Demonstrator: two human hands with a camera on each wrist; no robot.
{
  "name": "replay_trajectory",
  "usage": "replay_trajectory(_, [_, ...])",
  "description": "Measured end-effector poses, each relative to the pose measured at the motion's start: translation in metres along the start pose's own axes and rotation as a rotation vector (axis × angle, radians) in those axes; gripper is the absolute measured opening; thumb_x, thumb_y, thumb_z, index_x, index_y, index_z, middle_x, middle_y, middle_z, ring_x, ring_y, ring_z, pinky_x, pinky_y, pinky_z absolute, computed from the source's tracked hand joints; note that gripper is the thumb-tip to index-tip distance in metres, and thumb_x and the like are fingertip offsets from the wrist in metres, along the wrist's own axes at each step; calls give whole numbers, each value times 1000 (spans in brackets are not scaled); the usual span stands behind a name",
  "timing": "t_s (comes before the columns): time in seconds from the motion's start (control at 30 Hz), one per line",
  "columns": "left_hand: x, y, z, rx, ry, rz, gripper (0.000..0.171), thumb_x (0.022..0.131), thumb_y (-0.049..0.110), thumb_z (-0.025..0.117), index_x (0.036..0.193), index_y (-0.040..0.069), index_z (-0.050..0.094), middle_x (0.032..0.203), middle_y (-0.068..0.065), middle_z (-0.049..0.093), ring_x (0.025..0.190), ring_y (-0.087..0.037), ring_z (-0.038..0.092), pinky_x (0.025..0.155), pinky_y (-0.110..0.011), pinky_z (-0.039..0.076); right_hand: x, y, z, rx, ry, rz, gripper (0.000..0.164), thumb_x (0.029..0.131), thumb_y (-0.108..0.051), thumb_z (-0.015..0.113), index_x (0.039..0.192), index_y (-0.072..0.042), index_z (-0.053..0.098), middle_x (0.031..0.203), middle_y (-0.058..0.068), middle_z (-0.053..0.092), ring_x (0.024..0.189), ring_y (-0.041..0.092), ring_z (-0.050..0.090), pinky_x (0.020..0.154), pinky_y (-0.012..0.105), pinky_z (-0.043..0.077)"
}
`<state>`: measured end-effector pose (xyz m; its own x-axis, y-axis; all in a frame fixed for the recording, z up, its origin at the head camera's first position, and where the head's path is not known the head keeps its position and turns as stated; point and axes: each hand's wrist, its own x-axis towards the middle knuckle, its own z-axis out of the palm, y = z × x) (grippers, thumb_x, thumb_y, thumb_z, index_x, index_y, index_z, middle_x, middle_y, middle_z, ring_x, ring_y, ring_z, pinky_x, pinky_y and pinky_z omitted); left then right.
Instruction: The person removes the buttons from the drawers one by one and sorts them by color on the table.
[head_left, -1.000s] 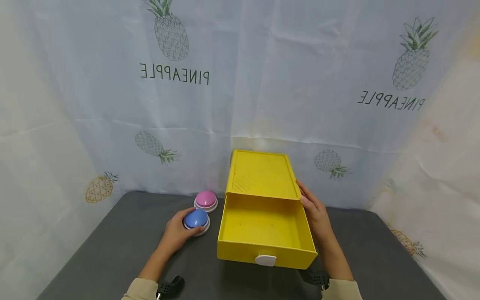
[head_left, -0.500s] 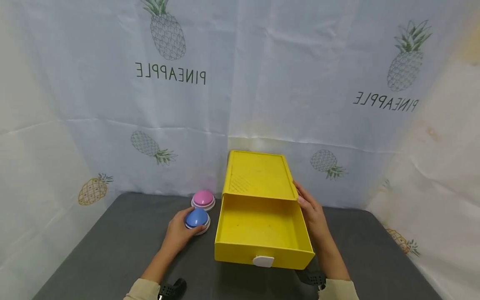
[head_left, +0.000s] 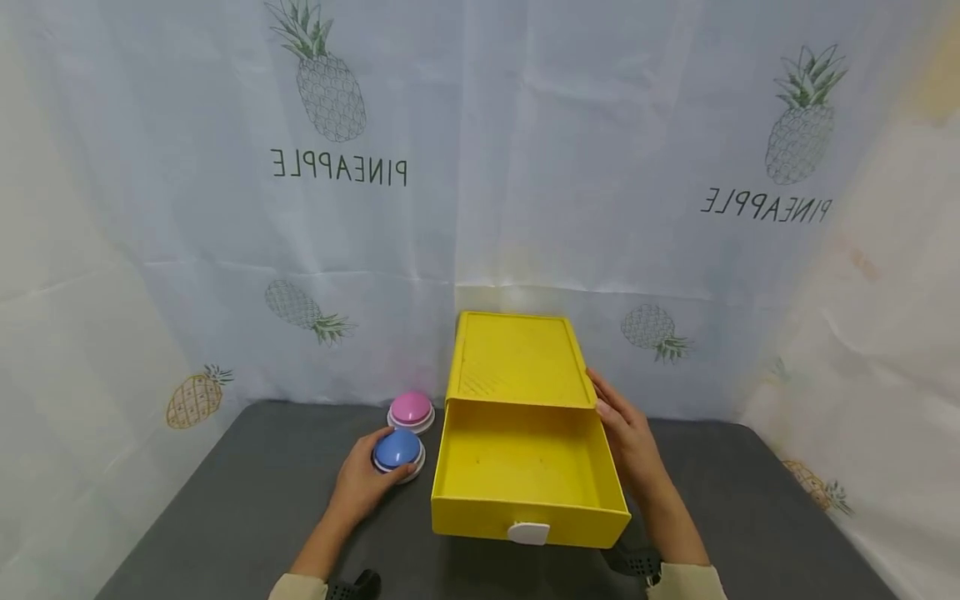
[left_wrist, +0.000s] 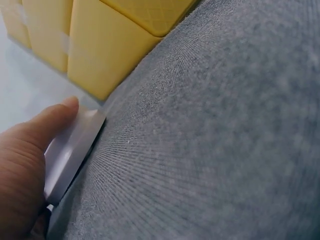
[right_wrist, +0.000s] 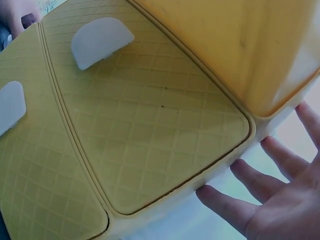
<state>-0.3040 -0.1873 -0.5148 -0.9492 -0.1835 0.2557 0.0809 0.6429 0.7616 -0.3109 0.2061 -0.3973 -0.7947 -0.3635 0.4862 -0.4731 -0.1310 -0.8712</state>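
My left hand [head_left: 360,482] holds a blue domed push button [head_left: 397,448] with a white base, thumb on the near side and fingers round the far side. In the left wrist view the thumb lies along the button's white base [left_wrist: 75,145], down at the grey cloth. A yellow drawer cabinet [head_left: 517,358] stands to the right, its top drawer [head_left: 528,475] pulled out with nothing inside. Against the cabinet's right side rest the extended, spread fingertips of my right hand [head_left: 632,442]. Lower drawer fronts [right_wrist: 150,115] with white handles show in the right wrist view.
Just behind the blue button sits a pink domed button [head_left: 411,409] on a white base. Dark grey cloth [head_left: 247,500] covers the table. A white curtain [head_left: 525,167] printed with pineapples hangs close behind the cabinet.
The head view has shifted slightly, so everything sits a little lower in it. Both hands keep their places on the blue button and the cabinet's side.
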Motion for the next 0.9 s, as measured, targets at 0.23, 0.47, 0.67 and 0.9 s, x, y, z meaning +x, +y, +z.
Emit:
replay_trajectory(0.23, [-5, -2, -3, -13, -4, -3, 84, 81, 43, 84, 148, 7, 48, 144, -23, 53, 124, -40, 57, 105, -60, 48, 2, -3, 5, -48, 10, 18, 52, 112, -20, 33, 162, -16, 23, 168, 11, 26, 132, 2, 56, 96, 23, 56])
replay_trajectory(0.47, [1, 7, -16, -52, -52, -7, 87, 87, 41, 78, 155, 8, 34, 152, -25, 41, 134, -43, 47, 113, -63, 40, 0, -9, 16, -104, 84, 104, 53, 112, -33, 31, 163, -25, 20, 170, 11, 20, 115, 2, 66, 87, 23, 59])
replay_trajectory(0.67, [-9, 36, -46, -105, -76, 100, 70, 95, 33, 72, 152, 6, 41, 153, -22, 45, 137, -42, 48, 112, -60, 41, -4, -14, 20, -165, 164, 168, 51, 111, -39, 35, 161, -30, 27, 167, 8, 29, 97, 4, 72, 81, 24, 60])
replay_trajectory(0.9, [-43, 104, -83, -245, -41, 233, 36, 98, 27, 68, 131, 14, 64, 128, -7, 69, 104, -13, 67, 88, -21, 57, -10, -17, 20, -140, 201, 208, 53, 110, -38, 38, 159, -20, 34, 165, 8, 32, 112, 1, 66, 85, 23, 59])
